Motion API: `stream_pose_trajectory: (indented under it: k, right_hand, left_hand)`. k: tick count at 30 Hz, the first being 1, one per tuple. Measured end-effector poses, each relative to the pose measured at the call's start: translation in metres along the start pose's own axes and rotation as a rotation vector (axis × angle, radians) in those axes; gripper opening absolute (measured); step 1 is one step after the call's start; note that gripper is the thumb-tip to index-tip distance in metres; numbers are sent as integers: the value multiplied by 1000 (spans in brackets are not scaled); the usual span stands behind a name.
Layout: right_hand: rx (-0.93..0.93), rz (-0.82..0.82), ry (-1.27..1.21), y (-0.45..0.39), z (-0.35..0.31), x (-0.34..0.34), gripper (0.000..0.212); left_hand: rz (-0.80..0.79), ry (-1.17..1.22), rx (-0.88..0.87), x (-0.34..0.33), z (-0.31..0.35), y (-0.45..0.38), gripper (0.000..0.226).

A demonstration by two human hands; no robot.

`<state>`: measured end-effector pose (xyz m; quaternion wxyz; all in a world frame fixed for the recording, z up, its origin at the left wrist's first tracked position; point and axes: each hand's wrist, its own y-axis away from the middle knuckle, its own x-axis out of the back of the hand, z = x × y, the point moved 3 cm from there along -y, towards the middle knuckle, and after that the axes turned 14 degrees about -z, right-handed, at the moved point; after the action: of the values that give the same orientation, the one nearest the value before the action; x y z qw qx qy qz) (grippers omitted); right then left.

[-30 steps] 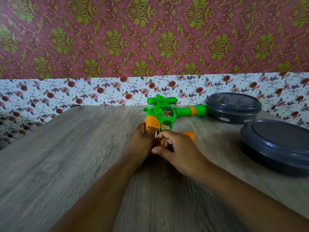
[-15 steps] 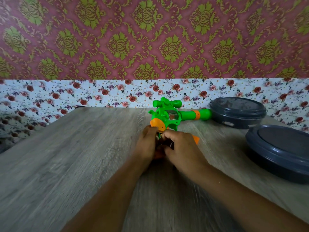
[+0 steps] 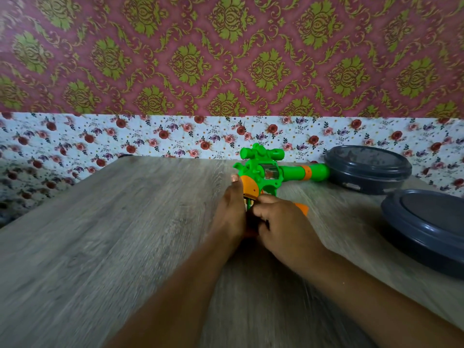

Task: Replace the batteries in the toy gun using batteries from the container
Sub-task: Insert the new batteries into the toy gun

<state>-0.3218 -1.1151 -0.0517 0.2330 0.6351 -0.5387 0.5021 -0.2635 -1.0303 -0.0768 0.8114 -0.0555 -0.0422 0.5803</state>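
Observation:
A green and orange toy gun (image 3: 268, 172) stands on the wooden table (image 3: 125, 234), its barrel pointing right toward a dark container. My left hand (image 3: 231, 212) grips the orange handle from the left, thumb up along its back. My right hand (image 3: 278, 219) has its fingers curled at the open underside of the handle, where a small metal contact shows. An orange piece (image 3: 301, 208) peeks out behind my right hand. What my right fingers hold is hidden.
Two round dark grey lidded containers sit on the right: one (image 3: 367, 169) at the back by the barrel tip, a nearer one (image 3: 426, 227) at the table's right edge. A floral wall runs behind the table.
The view has shifted slightly. My left thumb now reaches higher up the orange handle, and my right fingers have drawn closer in against the handle's underside.

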Motion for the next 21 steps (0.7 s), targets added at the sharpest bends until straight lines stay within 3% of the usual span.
stream_pose_trajectory:
  k: [3,6,11,14,21]
  right_hand:
    - [-14,-84,101,-1,0,2,19]
    - [10,-108,-11,0,10,7,18]
    - [-180,232,-207,-2,54,43,15]
    - [-350,134,-203,-5,90,44,20]
    - [-570,-110,17,7,134,24,74]
  left_hand:
    - [-19,74,66,2,-7,-6,66]
    - [-1,134,77,1,-11,-8,73]
    - [-6,233,99,1,-12,-12,74]
    - [-55,261,112,0,-11,-14,75]
    - [-111,225,93,0,-11,-12,78]
